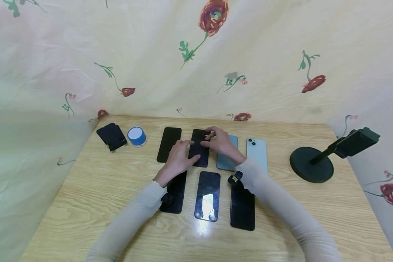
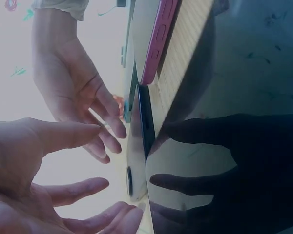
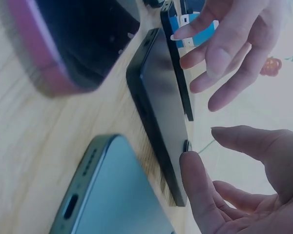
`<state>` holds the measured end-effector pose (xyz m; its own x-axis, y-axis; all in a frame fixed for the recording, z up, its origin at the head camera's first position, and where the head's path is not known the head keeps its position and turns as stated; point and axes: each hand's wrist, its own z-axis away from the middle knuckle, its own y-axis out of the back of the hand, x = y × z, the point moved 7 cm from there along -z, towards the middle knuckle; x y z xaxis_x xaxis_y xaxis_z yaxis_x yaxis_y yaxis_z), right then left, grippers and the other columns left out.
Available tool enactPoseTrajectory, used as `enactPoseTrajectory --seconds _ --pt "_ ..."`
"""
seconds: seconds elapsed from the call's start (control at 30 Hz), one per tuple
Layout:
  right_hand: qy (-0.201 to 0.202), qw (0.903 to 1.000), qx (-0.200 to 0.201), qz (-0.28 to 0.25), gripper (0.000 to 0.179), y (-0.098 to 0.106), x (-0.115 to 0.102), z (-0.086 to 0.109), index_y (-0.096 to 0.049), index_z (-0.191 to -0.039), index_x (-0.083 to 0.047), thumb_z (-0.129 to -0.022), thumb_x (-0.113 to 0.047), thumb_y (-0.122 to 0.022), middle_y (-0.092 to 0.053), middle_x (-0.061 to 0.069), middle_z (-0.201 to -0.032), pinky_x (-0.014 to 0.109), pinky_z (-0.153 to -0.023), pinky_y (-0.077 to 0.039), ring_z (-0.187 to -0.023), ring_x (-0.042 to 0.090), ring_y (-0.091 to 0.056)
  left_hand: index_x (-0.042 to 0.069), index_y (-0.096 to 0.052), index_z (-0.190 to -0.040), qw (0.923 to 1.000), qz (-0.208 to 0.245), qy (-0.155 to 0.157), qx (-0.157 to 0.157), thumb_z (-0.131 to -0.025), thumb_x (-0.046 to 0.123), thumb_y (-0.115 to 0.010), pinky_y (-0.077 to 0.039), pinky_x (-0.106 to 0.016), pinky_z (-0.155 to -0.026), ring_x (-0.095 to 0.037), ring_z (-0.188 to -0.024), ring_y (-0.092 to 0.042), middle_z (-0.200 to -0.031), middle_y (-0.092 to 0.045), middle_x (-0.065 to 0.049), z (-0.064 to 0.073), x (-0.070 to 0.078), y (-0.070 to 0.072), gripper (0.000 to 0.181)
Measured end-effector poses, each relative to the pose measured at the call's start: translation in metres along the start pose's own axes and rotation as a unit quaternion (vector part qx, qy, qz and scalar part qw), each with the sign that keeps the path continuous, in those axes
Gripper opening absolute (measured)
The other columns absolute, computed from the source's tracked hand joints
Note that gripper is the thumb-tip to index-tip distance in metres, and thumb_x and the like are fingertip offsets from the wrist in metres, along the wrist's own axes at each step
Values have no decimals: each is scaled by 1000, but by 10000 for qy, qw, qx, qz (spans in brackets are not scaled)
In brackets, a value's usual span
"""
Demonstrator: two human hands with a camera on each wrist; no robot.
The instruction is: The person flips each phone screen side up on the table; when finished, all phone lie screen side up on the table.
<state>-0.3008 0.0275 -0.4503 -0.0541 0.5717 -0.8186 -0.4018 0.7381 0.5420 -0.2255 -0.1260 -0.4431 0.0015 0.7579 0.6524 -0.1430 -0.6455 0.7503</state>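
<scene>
A dark phone (image 1: 201, 151) lies flat on the table in the middle of the back row, its raised camera bump (image 3: 187, 146) visible in the right wrist view. My left hand (image 1: 178, 158) is over its left side, fingers spread and apart from each other. From the other side my right hand (image 1: 222, 141) reaches over its far right corner; in the right wrist view a fingertip (image 3: 189, 163) overlaps the phone's far end. Neither hand grips anything. Left of the dark phone lies a black phone (image 1: 169, 143), and right of it a blue phone (image 1: 227, 158), partly hidden by my right arm.
In front lie a black phone (image 1: 175, 194), a pink-edged phone (image 1: 207, 196) with a glare spot and another black phone (image 1: 243, 209). A pale blue phone (image 1: 257, 151), black stand (image 1: 311, 165), blue-and-white round container (image 1: 137, 136) and dark folded item (image 1: 111, 135) lie farther out. Floral cloth (image 1: 265, 54) hangs behind.
</scene>
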Motion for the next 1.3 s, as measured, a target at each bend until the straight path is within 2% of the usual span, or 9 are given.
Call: enactPoseTrajectory --seconds 0.2,0.4,0.57,0.8,0.97,1.3 --pt "-237 9996 76 164 62 6 6 -1 -48 -151 -4 -97 -21 -74 -68 22 -127 29 -68 -61 -82 27 -77 8 -54 -149 9995 -143 32 -295 -98 36 -73 -49 -55 -107 -40 -130 -53 -149 -48 -24 -5 6 -11 61" --pt "-380 9991 -3 188 61 9 5 -1 -48 -151 -3 -98 -22 -72 -68 23 -128 31 -72 -62 -89 31 -78 7 -54 -149 9991 -289 43 -297 -98 35 -73 -49 -56 -108 -41 -133 -53 -151 -47 -25 -9 14 -14 62" --pt "-481 9987 -58 173 62 11 8 -3 -45 -153 -2 -100 -24 -70 -69 23 -128 30 -73 -61 -94 31 -77 8 -52 -152 9974 -613 100 -352 -97 37 -74 -51 -54 -106 -42 -131 -51 -155 -43 -25 -10 18 -19 66" --pt "-405 9983 -55 415 61 11 10 -6 -44 -153 0 -102 -25 -66 -72 22 -124 28 -73 -59 -96 29 -77 9 -51 -153 9918 -1110 186 -606 -95 41 -76 -51 -53 -106 -44 -136 -45 -160 -36 -25 -11 21 -27 70" --pt "-434 9974 -71 562 59 10 10 -7 -45 -153 0 -103 -25 -65 -73 21 -121 26 -71 -57 -93 27 -76 9 -50 -154 9848 -1560 201 -737 -94 46 -76 -53 -51 -104 -45 -136 -44 -158 -37 -26 -14 24 -32 75" --pt "-604 9952 -95 771 58 9 12 -15 -48 -152 -1 -103 -26 -65 -75 18 -113 21 -67 -51 -78 16 -75 8 -49 -153 9823 -1693 330 -734 -91 45 -80 -53 -46 -99 -41 -131 -39 -153 -38 -24 -19 29 -36 79"
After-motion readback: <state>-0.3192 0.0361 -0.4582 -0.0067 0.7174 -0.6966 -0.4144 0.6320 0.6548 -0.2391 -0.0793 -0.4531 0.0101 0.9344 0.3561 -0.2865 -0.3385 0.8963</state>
